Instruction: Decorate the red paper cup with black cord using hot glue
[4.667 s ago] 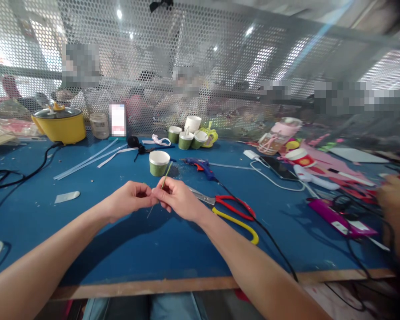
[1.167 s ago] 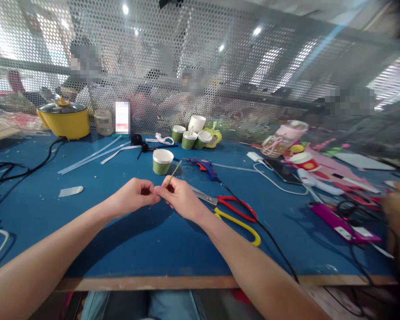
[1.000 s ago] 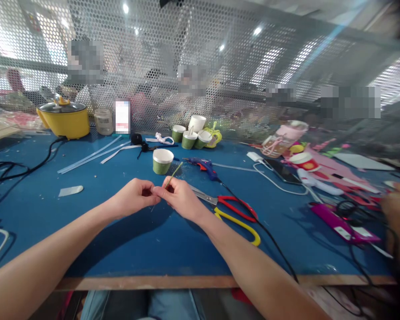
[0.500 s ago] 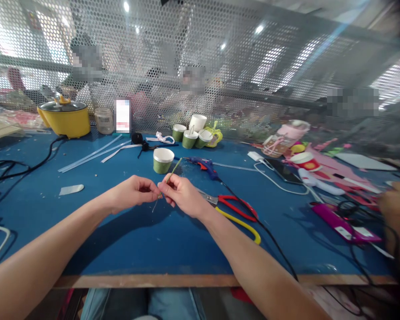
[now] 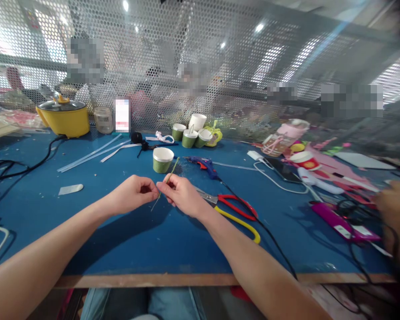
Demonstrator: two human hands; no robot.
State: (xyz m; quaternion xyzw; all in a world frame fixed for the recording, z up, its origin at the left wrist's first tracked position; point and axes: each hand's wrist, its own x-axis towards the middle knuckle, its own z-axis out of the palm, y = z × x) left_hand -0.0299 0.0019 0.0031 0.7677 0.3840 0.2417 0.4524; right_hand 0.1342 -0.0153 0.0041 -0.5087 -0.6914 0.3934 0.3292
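My right hand pinches a thin green strand, wire-like or a stem, between thumb and fingers. The strand slants, its upper end rising toward a cup and its thin lower end showing beneath the fingertips. My left hand is closed with its fingertips at the strand's lower part, touching the right fingertips. Just beyond the hands stands a small white-rimmed cup wrapped in green. Large scissors with red and yellow handles lie beside my right wrist.
A blue glue gun lies beyond the scissors, its cord running to the front edge. Behind are several green-wrapped cups, a yellow pot, a jar and glue sticks. Another person's hand is at right, near a purple power strip.
The green strand has tilted a little more upright, its upper end shifting slightly left. Both hands stay pinched together in nearly the same place.
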